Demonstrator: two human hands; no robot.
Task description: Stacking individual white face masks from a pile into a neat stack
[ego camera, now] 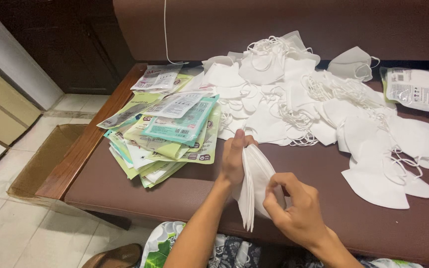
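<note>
**White masks held on edge between two hands**

White folded masks (pixel 252 186) stand as a small stack over the brown bench cushion (pixel 125 183). Left of the stack lie green packets (pixel 170 136). The left hand (pixel 234 159) grips the stack's upper edge; its long axis runs toward the person. Right of the stack, the right hand (pixel 294 208) pinches the outer mask, with loose masks (pixel 333 114) beyond.

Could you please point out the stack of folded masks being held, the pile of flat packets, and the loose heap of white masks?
Stack of folded masks (pixel 255 184), head view, its white side face.
Pile of flat packets (pixel 167 134), head view, a green packet near the top.
Heap of white masks (pixel 323 106), head view, its middle.
</note>
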